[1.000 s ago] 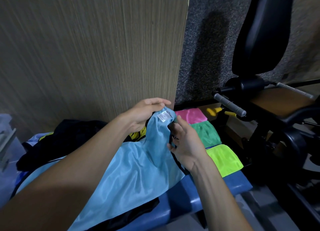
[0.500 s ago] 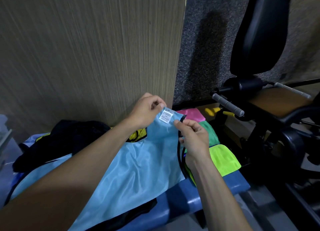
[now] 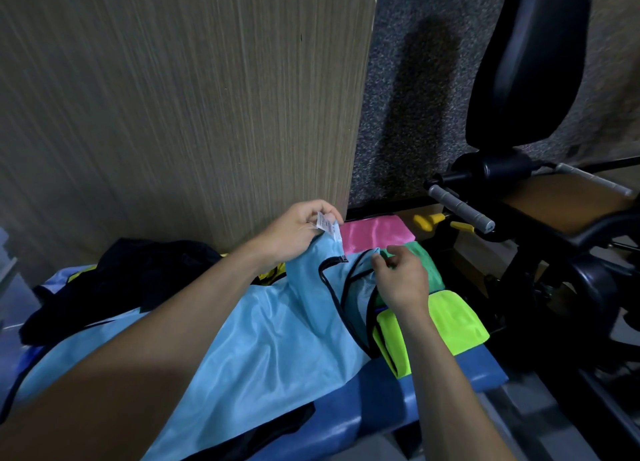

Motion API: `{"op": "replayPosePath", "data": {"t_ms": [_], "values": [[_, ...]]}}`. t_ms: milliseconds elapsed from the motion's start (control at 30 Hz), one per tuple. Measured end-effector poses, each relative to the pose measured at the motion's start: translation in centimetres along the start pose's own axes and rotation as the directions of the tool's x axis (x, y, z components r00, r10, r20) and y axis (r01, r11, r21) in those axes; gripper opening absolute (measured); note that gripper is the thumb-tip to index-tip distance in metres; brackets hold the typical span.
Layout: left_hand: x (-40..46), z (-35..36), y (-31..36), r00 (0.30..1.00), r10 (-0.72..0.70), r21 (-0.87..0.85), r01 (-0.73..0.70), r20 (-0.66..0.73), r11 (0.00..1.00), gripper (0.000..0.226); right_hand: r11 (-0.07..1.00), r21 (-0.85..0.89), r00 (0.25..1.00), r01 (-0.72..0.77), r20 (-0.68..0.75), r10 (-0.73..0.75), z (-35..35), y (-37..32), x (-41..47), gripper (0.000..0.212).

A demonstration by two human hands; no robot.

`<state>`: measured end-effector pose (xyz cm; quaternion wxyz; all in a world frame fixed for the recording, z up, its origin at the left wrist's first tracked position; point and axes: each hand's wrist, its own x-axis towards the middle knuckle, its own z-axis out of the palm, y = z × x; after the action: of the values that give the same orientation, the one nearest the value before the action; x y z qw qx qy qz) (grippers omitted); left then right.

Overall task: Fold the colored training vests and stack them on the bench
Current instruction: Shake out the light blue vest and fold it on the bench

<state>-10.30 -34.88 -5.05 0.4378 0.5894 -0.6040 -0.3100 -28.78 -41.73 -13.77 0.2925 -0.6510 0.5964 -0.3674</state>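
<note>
Nearest, the blue padded bench (image 3: pixel 374 405) carries a light blue vest (image 3: pixel 263 343) spread across it, with dark trim round its neck and arm openings. Just right of it lies a folded neon yellow vest (image 3: pixel 450 325), then farther back a folded green vest (image 3: pixel 424 263) and a folded pink vest (image 3: pixel 375 233). Both hands grip the blue vest's far end: the right hand (image 3: pixel 401 280) pinches one shoulder strap, the left hand (image 3: pixel 299 230) pinches the other beside a white label (image 3: pixel 325 224). A heap of dark garments (image 3: pixel 117 280) sits far left against a wood-grain panel (image 3: pixel 180 107).
</note>
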Motion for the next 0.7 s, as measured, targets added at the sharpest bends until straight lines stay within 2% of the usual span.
{"op": "replayPosePath", "data": {"t_ms": [133, 200, 300, 367, 433, 567, 633, 700], "values": [[-0.2, 0.3, -0.3, 0.996, -0.03, -0.008, 0.031, 0.084, 0.999, 0.022, 0.977, -0.201, 0.997, 0.07, -0.022, -0.076, 1.6, 0.0, 0.9, 0.032], [-0.3, 0.4, -0.3, 0.992, -0.037, 0.009, 0.037, 0.121, 0.999, 0.024, 0.976, -0.211, 0.999, 0.053, 0.008, -0.052, 1.8, -0.4, 1.0, 0.026], [-0.3, 0.1, -0.8, 0.99, -0.039, 0.054, 0.032, 0.139, 0.998, 0.028, 0.996, -0.073, 0.998, 0.056, 0.038, -0.053, 1.4, -1.0, 0.7, 0.014], [-0.3, 0.0, -1.0, 0.991, -0.051, 0.087, 0.041, 0.121, 0.995, 0.032, 0.996, 0.045, 0.996, 0.075, 0.04, -0.077, 0.7, -1.7, 0.2, 0.022], [-0.3, 0.1, -1.0, 0.995, -0.062, 0.094, 0.054, 0.081, 0.994, 0.026, 0.981, 0.134, 0.989, 0.138, 0.035, -0.143, -0.1, -2.3, -0.3, 0.032], [-0.5, 0.7, -0.7, 0.999, -0.027, 0.117, 0.025, 0.021, 0.993, 0.016, 0.938, 0.194, 0.955, 0.286, 0.026, -0.296, -1.6, -3.4, -1.4, 0.039], [-0.7, 0.8, -0.8, 0.997, 0.014, 0.185, -0.029, 0.08, 0.982, 0.022, 0.916, 0.215, 0.936, 0.34, 0.014, -0.351, -2.0, -3.9, -2.0, 0.04], [-0.8, 0.9, -0.8, 0.989, 0.014, 0.288, -0.057, 0.15, 0.956, 0.017, 0.898, 0.23, 0.924, 0.374, -0.016, -0.381, -2.2, -4.3, -2.5, 0.04]]}}
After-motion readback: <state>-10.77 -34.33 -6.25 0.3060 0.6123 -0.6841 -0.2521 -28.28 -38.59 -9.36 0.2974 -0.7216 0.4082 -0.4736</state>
